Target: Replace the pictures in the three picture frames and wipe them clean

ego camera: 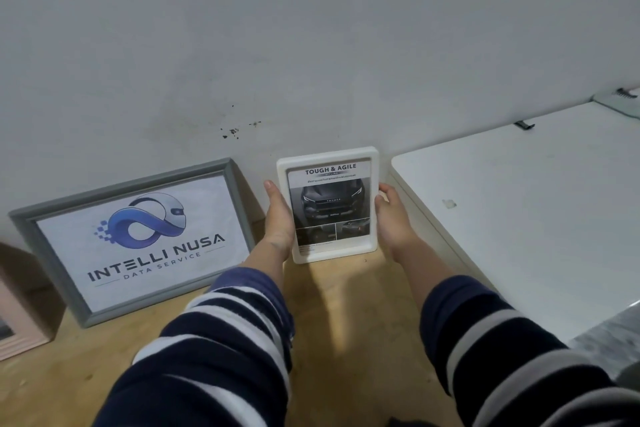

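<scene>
A small white picture frame [329,158] stands upright on the wooden surface against the wall, showing a car picture headed "TOUGH & AGILE". My left hand [278,218] grips its left edge and my right hand [393,215] grips its right edge. To the left, a larger grey frame [138,180] leans against the wall with an "INTELLI NUSA DATA SERVICE" logo picture in it. At the far left edge, only a corner of a pink frame [20,329] shows; its picture is mostly out of view.
A white cabinet top [540,204] stands right beside the white frame, higher than the wooden surface [346,340]. A small dark clip [524,125] lies on it near the wall. The grey wall [311,45] rises behind the frames.
</scene>
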